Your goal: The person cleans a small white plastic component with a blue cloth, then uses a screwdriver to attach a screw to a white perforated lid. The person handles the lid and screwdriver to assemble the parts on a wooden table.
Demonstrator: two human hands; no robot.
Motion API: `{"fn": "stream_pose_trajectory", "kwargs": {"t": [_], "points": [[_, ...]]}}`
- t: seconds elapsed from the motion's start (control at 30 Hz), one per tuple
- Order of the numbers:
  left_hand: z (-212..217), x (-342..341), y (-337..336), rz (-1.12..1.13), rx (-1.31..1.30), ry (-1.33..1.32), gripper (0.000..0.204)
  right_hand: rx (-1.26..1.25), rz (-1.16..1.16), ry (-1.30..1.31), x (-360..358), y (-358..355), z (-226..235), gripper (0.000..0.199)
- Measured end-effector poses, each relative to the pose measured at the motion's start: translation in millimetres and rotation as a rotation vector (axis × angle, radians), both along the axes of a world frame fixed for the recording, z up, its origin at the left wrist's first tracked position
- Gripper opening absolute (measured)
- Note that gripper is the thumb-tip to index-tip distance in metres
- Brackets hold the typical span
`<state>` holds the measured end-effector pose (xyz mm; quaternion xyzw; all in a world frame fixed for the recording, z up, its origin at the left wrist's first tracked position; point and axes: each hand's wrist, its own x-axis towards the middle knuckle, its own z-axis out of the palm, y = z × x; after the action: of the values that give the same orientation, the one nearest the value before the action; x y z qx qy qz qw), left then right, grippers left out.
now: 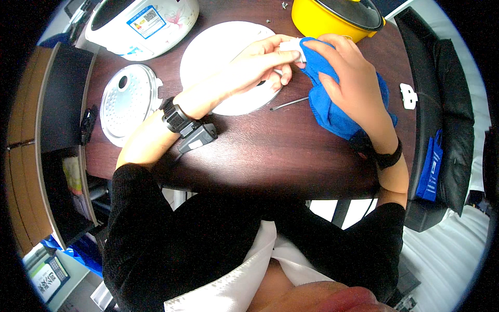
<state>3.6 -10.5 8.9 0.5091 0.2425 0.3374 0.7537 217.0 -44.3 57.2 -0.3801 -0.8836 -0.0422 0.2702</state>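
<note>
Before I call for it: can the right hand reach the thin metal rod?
Probably yes, once freed: the right hand holds the blue cloth, but the thin metal rod pokes out beside it, tip uncovered.

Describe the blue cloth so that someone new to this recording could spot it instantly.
On the dark brown table, find the yellow pot at the far right. Just below it in view, the right hand holds a crumpled blue cloth. Its soft folds and bright blue set it apart from the round white disc to its left and the thin metal rod beside it.
</note>
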Motion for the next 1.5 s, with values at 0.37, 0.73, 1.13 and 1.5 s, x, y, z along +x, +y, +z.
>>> {"fn": "stream_pose_trajectory", "kwargs": {"t": [0.37,0.73,1.13,1.5], "points": [[-7,1,-1,-0.064,0.237,0.094,0.034,-0.006,-0.044,-0.006,-1,2,8,0.042],[-9,2,-2,-0.013,0.162,0.12,0.023,0.011,-0.031,-0.157,-7,-8,9,0.038],[-9,-1,6,-0.064,-0.03,0.038,0.032,0.034,-0.021,-0.162,-8,-11,7,0.043],[-5,2,3,0.042,-0.083,0.054,0.042,0.115,-0.07,-0.271,-17,-13,1,0.041]]}}
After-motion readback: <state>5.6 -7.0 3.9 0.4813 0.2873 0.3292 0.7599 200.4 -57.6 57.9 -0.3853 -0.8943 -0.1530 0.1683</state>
